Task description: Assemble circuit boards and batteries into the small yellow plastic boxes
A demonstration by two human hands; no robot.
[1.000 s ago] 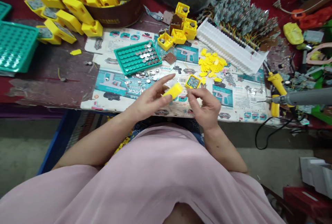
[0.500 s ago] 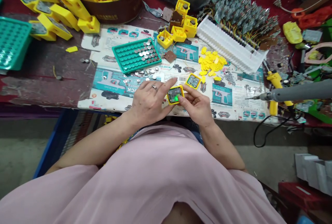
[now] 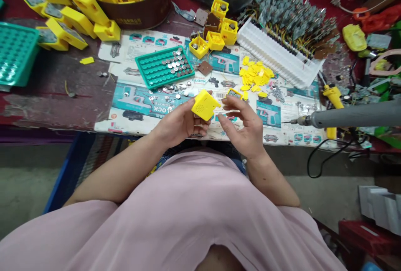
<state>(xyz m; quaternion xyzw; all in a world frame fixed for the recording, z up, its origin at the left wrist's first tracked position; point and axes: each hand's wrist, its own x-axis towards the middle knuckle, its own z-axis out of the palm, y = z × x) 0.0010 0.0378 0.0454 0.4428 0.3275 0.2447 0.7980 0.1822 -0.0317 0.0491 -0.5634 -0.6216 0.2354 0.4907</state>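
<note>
A small yellow plastic case [image 3: 206, 105] is in my left hand [image 3: 180, 123], its face with a pattern of small holes turned up. The fingers are closed on its left and lower sides. Just right of the case, my right hand [image 3: 242, 126] is open, thumb and fingers apart with nothing between them. Behind the right fingertips lies a second yellow case [image 3: 234, 93], partly hidden by them. A heap of small yellow plastic pieces [image 3: 255, 74] is beyond the right hand. Loose button cells [image 3: 178, 96] lie beyond the left hand.
A green tray [image 3: 147, 70] holds button cells. Farther back are open yellow cases [image 3: 215, 41] and a white rack [image 3: 278, 60] beside many wired circuit boards [image 3: 294, 16]. A grey pointed tool [image 3: 351, 114] juts in from the right. A brown tub [image 3: 134, 14] of yellow cases stands back left.
The case has been turned over: its circuit side with a green light faced up before, now its holed yellow face does. My right hand has let go and moved slightly right.
</note>
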